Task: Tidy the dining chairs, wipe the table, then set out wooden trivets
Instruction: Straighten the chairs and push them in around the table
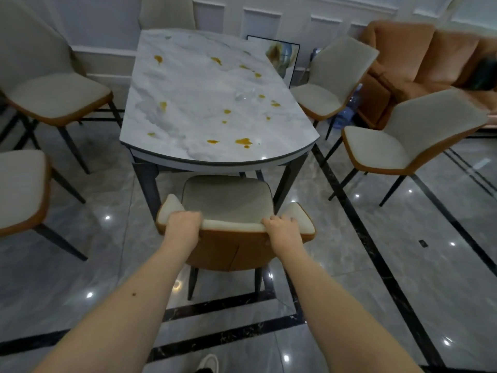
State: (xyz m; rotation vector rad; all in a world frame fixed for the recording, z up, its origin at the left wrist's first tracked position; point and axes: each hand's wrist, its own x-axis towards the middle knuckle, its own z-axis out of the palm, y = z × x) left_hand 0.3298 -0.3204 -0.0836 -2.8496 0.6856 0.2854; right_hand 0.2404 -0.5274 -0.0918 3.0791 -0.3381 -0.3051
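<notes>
The chair-tidying step is in hand. Both hands grip the top edge of the near chair point(228, 211) at the near end of the tabletop point(204, 103): the left hand point(184, 224) has its fingers curled over the cream-padded rim, and the right hand point(282, 227) wraps the same rim further along. The seat's front edge lies just under the tabletop's curved near edge, so the next move probably calls for a straight, level push to slide it further between the dark table legs without catching them.

Four more chairs stand pulled away from the tabletop, two to its left point(51, 87) and two to its right point(336, 82), and another back shows at its far end; these look not yet tidied. Each has a cream upholstered seat, an orange shell and thin dark legs. The tabletop is pale, glossy marble-patterned stone with orange spill spots point(243, 142) scattered over it, unwiped. No trivets are visible. The floor beneath is polished grey tile with black banding.
</notes>
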